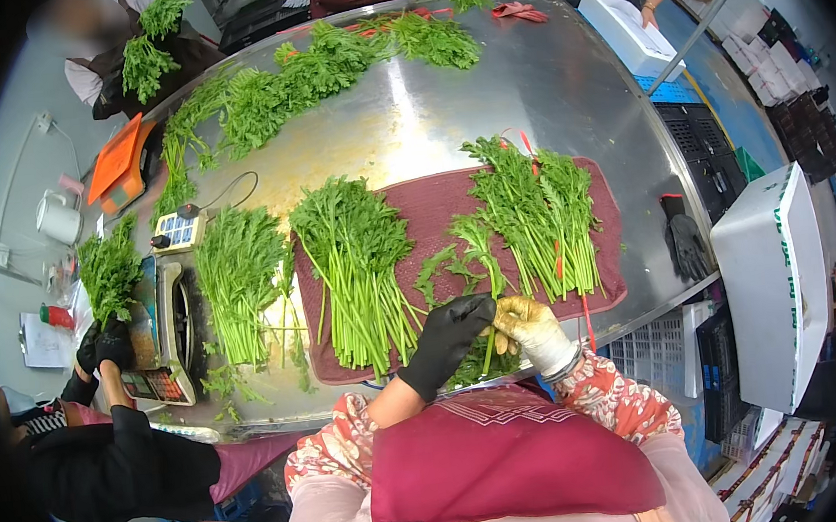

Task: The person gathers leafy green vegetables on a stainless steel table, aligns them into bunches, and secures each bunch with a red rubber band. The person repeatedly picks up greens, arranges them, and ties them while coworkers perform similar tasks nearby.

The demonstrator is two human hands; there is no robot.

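My left hand (450, 341), in a black glove, and my right hand (535, 331), in a pale glove stained yellow-brown, meet at the table's near edge. Their fingertips are pinched around one stalk of leafy greens (492, 266), apparently garland chrysanthemum. Its leaves point away from me and the cut end hangs below my fingers. Beyond my hands lies a maroon towel (429, 208). On its left rests a large loose bunch of greens (356, 266); on its right are greens with red ties (540, 222). Loose trimmings (482, 370) lie beneath my hands.
Another bunch (239, 282) lies left, beside a weighing scale (173, 332) and a power strip (180, 230). A co-worker's gloved hands (108, 348) hold greens there. More greens (294, 87), an orange scale (116, 167), a dark glove (684, 240) and foam boxes (774, 292) surround the metal table (597, 100).
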